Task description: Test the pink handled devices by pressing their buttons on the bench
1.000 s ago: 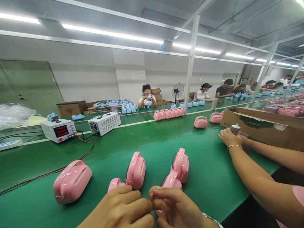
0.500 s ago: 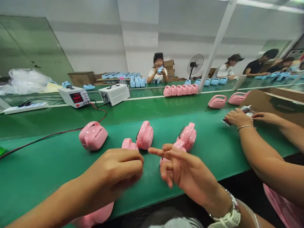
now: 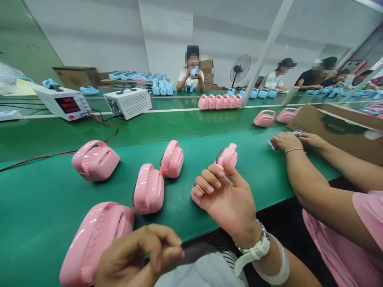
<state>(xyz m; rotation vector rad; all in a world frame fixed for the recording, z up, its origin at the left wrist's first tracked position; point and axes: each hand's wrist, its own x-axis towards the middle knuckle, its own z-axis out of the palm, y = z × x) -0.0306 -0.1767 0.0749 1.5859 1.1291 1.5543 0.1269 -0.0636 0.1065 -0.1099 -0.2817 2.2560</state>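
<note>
My left hand (image 3: pixel 140 253) is low in front, its thumb and fingertips drawn into a pinch. Whatever may be between the tips is too small to make out. It overlaps the edge of a large pink device with a carrying handle (image 3: pixel 89 239), lying close to me on the green table. My right hand (image 3: pixel 229 199), with a white-strapped watch, is raised palm up; its fingers are loosely bent and apart, with nothing in them. Behind it, partly hidden, are a pink device (image 3: pixel 196 197) and another (image 3: pixel 231 153). Further pink devices (image 3: pixel 149 189) (image 3: pixel 172 159) (image 3: pixel 95 161) stand left of centre.
A power supply (image 3: pixel 64 103) with a red wire and a white vented box (image 3: pixel 128 103) stand at the back left. At right, a co-worker's hands (image 3: pixel 289 141) hold a small item beside a cardboard box (image 3: pixel 338 127). Pink devices (image 3: pixel 220 102) line the far side.
My hands have drawn apart. The left has moved down toward me, while the right has turned palm up and its pointing finger has curled. The view has shifted, showing more of the near pink device.
</note>
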